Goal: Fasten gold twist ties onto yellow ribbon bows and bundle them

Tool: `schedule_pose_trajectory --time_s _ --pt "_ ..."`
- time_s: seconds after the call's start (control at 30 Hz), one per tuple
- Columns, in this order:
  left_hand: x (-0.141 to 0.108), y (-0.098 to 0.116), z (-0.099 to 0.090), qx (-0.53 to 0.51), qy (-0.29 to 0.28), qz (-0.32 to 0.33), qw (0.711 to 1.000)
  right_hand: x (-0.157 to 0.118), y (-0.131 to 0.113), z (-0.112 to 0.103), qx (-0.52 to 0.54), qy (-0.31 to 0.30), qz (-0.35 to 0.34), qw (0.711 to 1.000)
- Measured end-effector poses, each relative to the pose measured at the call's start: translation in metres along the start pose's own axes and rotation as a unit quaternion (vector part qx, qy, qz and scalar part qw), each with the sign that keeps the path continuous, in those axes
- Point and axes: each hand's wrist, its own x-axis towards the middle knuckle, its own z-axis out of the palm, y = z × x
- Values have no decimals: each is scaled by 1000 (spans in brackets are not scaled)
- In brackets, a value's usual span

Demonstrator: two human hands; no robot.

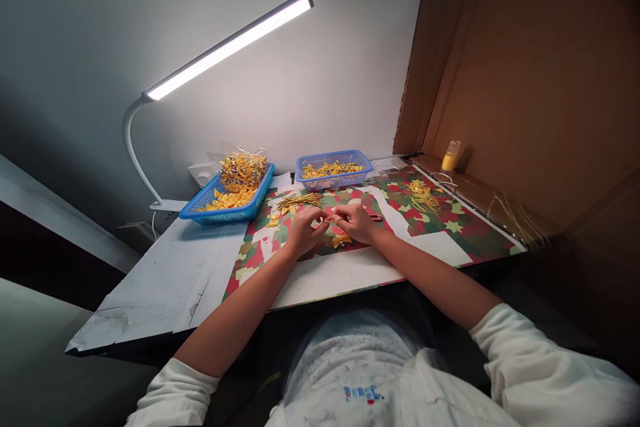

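strand [332, 219] sits pinched between fingertips of the left hand [303, 229] and right hand [357, 221] above the table [325, 280], where an uneven pull could jerk it loose or a dropping wrist crush the yellow bow [341, 240] near them.

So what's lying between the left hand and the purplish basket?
In the head view, thin yellowish strands lie between the left hand and the purplish basket.

A thin strand [331, 219] is pinched between the fingers [323, 216] of both hands, its ends hidden. One yellow bow-like piece [341, 240] lies on the desk [435, 247], just below these fingers, toward the person.
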Motion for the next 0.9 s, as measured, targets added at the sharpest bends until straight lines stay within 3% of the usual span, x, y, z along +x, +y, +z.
schedule_pose_trajectory --time_s 0.2,0.33,0.43,0.53,0.63,0.77,0.9 --pt "0 0 1 -6 -24 -21 999 2 1 -2 2 14 5 1000" --pt "-1 2 0 -23 -135 -16 990 6 0 -12 13 -1 44 999" --pt "0 5 -1 -51 -199 -14 979 6 -4 -27 48 -88 126 987" --pt "1 7 -1 -67 -212 -17 975 4 -8 -41 98 -209 207 951" --pt "1 6 0 -68 -217 -35 973 2 -9 -48 115 -270 236 926" --pt "-2 2 2 -88 -225 -105 965 1 -3 -47 128 -275 217 928" --pt "-3 0 3 -144 -224 -154 951 -1 3 -43 113 -213 154 958"
